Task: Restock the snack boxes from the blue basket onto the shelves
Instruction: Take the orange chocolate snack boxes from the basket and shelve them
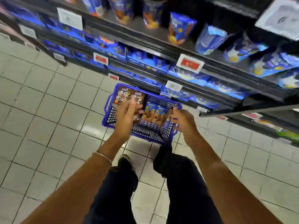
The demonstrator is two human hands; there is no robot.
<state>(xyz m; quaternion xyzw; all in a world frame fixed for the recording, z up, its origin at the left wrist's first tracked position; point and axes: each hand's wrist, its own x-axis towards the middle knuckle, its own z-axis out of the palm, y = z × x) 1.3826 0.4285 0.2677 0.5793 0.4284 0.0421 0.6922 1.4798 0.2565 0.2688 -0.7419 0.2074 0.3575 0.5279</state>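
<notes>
Beside dark store shelves (145, 46) stocked with blue packets (181, 28), a person stands on a pale tiled floor (48, 110) and leans over a blue basket (150, 135) set on the tiles at the foot of the lowest shelf. Dark trousers (182, 175) and one dark shoe (124, 160) show just behind the basket. Inside it, two brown snack boxes (124, 94) lie flat at the far left end, and a row of blue-and-yellow snack boxes (153, 112) lies toward the middle and right. Both bare arms reach down over the basket. The left hand (127, 113), blurred, hangs above the brown boxes with fingers stretched out and spread, gripping nothing. The right hand (182, 122) is at the basket's right rim, fingers loosely bent beside the last box in the row; blur makes it impossible to tell whether they grasp it. Red price tags (190, 63) are clipped to the shelf edges, and a thin metal bracelet (102, 156) circles the left wrist.
</notes>
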